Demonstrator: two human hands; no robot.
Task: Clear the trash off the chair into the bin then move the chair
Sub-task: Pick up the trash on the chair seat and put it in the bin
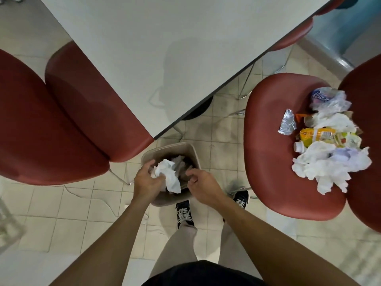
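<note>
White tissue point(168, 175) sits gripped in our left hand point(145, 181) over the bin point(186, 148); our right hand point(203, 185) hangs loosely curled, holding nothing. More trash point(329, 141) lies on the red chair point(272, 141).

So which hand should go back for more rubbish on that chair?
Probably the right hand: it holds nothing and is nearer the trash pile on the chair. The left hand grips a tissue over the bin.

Red chair seat point(274, 162) bearing crumpled trash pile point(327, 141), bin point(148, 153) on tiled floor point(61, 213)
</note>
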